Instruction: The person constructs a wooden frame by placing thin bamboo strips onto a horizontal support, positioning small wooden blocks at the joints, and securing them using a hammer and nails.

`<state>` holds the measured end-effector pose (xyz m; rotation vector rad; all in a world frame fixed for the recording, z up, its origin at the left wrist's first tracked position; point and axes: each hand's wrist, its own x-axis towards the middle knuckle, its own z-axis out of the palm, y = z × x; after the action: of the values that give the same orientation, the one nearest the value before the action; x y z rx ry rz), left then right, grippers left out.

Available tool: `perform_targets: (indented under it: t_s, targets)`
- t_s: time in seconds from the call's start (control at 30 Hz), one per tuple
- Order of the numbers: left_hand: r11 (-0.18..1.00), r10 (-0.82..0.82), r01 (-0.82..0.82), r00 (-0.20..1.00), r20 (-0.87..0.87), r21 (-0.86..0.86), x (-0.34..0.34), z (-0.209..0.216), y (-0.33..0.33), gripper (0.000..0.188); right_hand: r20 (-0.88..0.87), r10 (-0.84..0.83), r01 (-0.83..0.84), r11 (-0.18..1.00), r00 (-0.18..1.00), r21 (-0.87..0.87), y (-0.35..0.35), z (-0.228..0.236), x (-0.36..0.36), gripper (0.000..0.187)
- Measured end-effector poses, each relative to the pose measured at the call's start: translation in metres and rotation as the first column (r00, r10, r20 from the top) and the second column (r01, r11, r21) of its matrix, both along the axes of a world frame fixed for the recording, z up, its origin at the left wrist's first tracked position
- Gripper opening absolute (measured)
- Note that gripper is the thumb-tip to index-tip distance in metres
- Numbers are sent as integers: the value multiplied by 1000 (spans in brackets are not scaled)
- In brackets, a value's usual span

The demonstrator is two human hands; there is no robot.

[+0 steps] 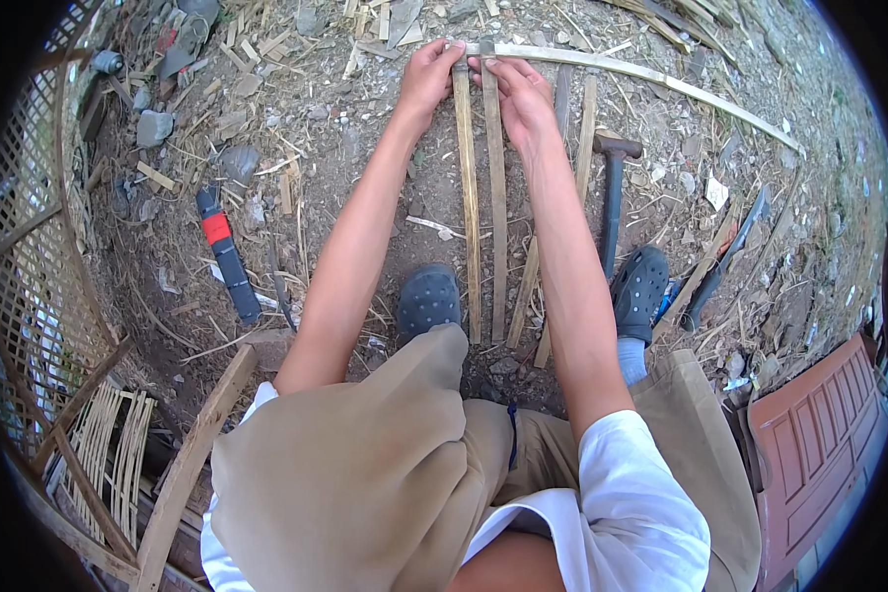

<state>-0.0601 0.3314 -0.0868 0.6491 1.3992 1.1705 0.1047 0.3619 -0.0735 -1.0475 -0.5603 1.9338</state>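
A long, pale bamboo strip (641,67) lies crosswise at the far side and curves away to the right. Two upright slats, a left slat (468,197) and a right slat (496,197), run from it toward me. My left hand (430,87) pinches the crosswise strip's left end where it meets the left slat's top. Beside it, my right hand (521,97) has its fingers closed around the crossing of the right slat and the strip. Its fingertips are partly hidden behind the wood.
Right of my right forearm lie a hammer (612,197), more slats (587,138) and a dark-handled tool (725,261). A dark, flat object with a red band (229,257) lies left. Lattice (30,187) stands at far left, a brown panel (819,444) at lower right. Wood scraps litter the dirt.
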Motion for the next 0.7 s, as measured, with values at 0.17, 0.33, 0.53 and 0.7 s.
perform_targets:
  t_s: [0.17,0.33,0.53,0.7]
  targets:
    - [999,26,-25,999,36,-26,1,4,-2,23,-2,6,-6,1000,1000,-16,-1,1,0,24]
    - [997,71,-69,994,83,-31,10,17,-1,22,4,2,-2,1000,1000,-21,0,2,2,23]
    - [994,103,-99,989,109,-48,11,17,-1,23,0,4,-4,1000,1000,-6,-1,2,2,24]
    - [997,80,-79,994,77,-22,5,7,-1,24,4,3,-3,1000,1000,-31,-2,7,-1,24]
